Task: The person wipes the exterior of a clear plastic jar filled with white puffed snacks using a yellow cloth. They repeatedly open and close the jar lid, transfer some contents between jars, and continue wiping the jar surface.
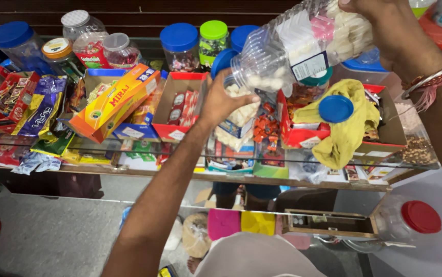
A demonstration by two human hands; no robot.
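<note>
Clear plastic jar (303,48): tipped mouth-down toward the left, held above the rear middle of the glass counter (128,169); half filled with white sweets (351,33). Lid off.

Right hand (385,28): clamped around the base end of the jar, at the upper right. Bangles and red thread at the wrist.

Left hand (226,102): cupped under the jar's mouth, palm up, fingers curled around a small heap of the same white sweets; touching the jar's rim.

Blue lid (336,109): lying flat on a yellow cloth (346,131), right of the jar's mouth, toward the counter's right edge.

Red cardboard tray (180,105): just left of the left hand, holding small packets.

Orange carton (113,102): lying slantwise, left of the red tray.

Row of lidded jars along the rear edge: blue-lidded jar (180,46), green-lidded jar (213,41), white-lidded jar (85,31).

Purple wrappers (44,105): near the left edge.

Red-lidded jar (408,220): lying on its side below the counter's front right corner.
</note>
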